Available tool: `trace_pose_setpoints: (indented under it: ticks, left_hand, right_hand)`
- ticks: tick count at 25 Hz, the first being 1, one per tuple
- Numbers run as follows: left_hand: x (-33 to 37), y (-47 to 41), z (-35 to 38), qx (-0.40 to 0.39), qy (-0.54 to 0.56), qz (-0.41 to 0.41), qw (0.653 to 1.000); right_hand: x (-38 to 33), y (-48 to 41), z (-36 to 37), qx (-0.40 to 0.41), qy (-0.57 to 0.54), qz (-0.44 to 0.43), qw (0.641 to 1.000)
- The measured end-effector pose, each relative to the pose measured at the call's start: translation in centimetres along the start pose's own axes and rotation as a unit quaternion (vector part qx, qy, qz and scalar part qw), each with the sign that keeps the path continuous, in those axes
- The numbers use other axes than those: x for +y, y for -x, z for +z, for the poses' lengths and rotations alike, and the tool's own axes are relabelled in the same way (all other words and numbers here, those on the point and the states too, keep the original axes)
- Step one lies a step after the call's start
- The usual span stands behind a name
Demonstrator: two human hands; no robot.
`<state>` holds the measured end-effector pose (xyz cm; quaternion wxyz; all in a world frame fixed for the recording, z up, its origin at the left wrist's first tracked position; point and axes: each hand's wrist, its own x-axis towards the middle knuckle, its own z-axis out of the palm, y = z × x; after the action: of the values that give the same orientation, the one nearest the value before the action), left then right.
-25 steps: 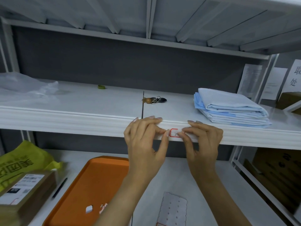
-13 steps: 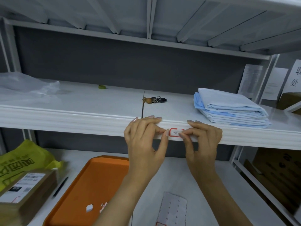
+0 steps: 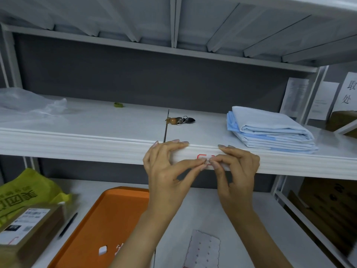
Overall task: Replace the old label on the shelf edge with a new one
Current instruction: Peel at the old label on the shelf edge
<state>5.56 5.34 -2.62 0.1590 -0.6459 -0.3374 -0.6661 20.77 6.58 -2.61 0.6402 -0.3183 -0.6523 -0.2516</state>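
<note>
Red-bordered rectangular label (image 3: pixel 203 157), one, flat on the ribbed white shelf edge (image 3: pixel 92 149): two hands on it, left hand (image 3: pixel 166 171) spread with thumb pressing its lower edge, right hand (image 3: pixel 241 167) curled, pinching that edge; one glossy orange tray (image 3: pixel 108 219) below.

Left hand (image 3: pixel 166 171) presses with its thumb; right hand's (image 3: pixel 239 171) fingers (image 3: pixel 222 161) pinch the label (image 3: pixel 201 156).
</note>
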Motion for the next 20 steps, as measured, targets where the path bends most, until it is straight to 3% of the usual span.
trace_pose_setpoints:
  ticks: [8,20]
  left_hand:
    - [0.5,0.1,0.8,0.016,-0.013,-0.023,1.0]
    - [0.2,0.2,1.0,0.025,0.0,-0.025,0.999]
  right_hand:
    - [-0.7,-0.1,0.0,-0.004,-0.021,0.044,0.999]
    - [-0.5,-0.1,0.3,0.008,-0.006,0.04,0.999]
